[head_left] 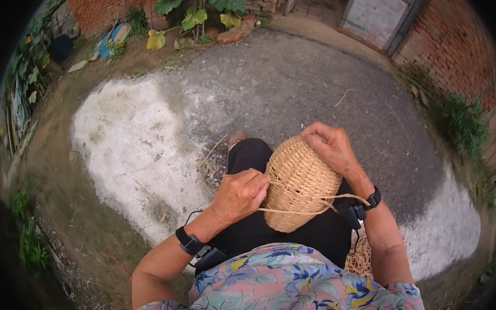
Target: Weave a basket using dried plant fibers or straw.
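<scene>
An oval, tan woven straw basket [300,186] rests on my lap over dark trousers. My left hand [240,194] is closed in a pinch on a pale straw strand at the basket's left side. My right hand [330,147] grips the upper right end of the basket, thumb and fingers on the weave. A loose cord [297,213] runs across the basket's lower part, and another short length sticks out to the right near my right wrist. A pile of loose straw cord [357,257] lies beside my lap at the lower right.
Paved grey ground [371,119] with white patches [128,139] surrounds me, with stray straw on it. Leafy plants [194,16] and brick walls [451,46] stand at the edges. An open doorway with a weathered metal door [375,11] is at the top right.
</scene>
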Demonstrator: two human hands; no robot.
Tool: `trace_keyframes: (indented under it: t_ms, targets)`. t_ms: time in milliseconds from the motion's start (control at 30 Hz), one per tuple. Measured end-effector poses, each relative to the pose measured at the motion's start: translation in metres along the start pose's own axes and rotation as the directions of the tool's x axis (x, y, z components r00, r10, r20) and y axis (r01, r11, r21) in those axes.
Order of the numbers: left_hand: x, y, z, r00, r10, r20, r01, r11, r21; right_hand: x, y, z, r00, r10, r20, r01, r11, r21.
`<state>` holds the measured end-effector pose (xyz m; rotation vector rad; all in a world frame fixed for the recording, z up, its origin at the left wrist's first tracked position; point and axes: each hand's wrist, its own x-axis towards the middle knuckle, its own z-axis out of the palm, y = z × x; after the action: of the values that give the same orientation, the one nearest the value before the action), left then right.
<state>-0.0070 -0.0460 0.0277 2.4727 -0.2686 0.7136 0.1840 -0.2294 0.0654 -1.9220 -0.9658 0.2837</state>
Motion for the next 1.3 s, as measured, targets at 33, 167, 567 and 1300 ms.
trace_keyframes:
  t_ms: [33,167,567,1300]
  targets:
    - [0.0,0.0,0.003,1.0,0.001,0.0,-0.001,0.999,0.043,0.0,-0.001,0.0,1.0,0.0,-0.001,0.0,1.0,-0.002]
    - [0.0,-0.027,0.0,0.988,-0.15,-0.046,0.156,0.97,0.189,-0.004,-0.002,-0.003,1.0,0.017,-0.006,-0.017,0.999,-0.047]
    - [-0.056,-0.102,-0.074,0.623,-0.743,0.245,0.768,0.522,-0.37,0.009,-0.032,-0.015,0.99,0.035,0.133,0.007,0.953,-0.302]
    - [-0.031,-0.115,-0.085,0.689,-0.714,0.124,0.719,0.652,-0.241,0.001,-0.033,-0.001,0.999,0.046,0.01,-0.041,0.962,-0.269]
